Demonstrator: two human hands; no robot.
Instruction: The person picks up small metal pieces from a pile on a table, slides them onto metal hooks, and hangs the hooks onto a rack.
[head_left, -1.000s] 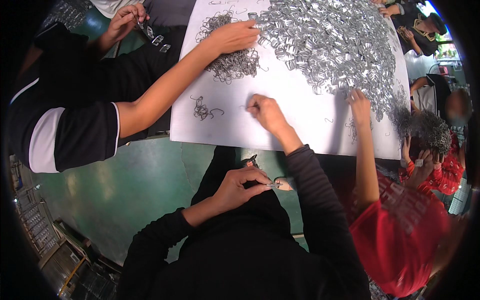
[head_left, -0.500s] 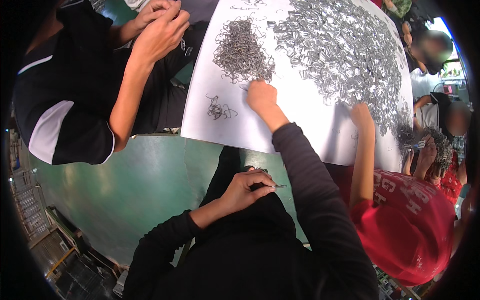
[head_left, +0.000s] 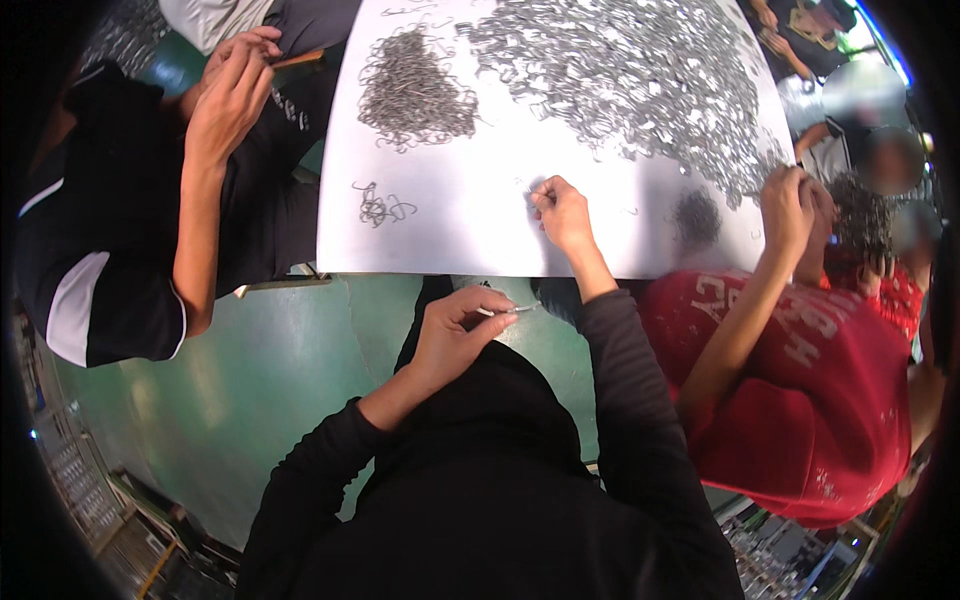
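My left hand [head_left: 452, 332] is above my lap, thumb and fingers pinched on a small flat metal piece [head_left: 524, 309] whose silvery end sticks out to the right. Over the white table [head_left: 480, 235], near its front edge, my right hand [head_left: 565, 212] is closed in a pinch; what is between its fingertips is too small to make out. Beyond it to the left lies a heap of wire hooks [head_left: 412, 92]. A few loose hooks [head_left: 378, 205] lie closer, at the table's left side. A broad spread of small shiny metal clips [head_left: 630, 75] covers the far right.
At left, a person in a black and white shirt [head_left: 130, 240] holds both hands together. Close on my right, a person in red [head_left: 780, 400] reaches an arm over the table corner, near a small dark pile [head_left: 697, 218]. More people are at the far right.
My right hand has drawn back from the hook heap toward me. The left hand keeps its metal piece. The person in red has moved a hand right, uncovering the dark pile; the view has shifted.
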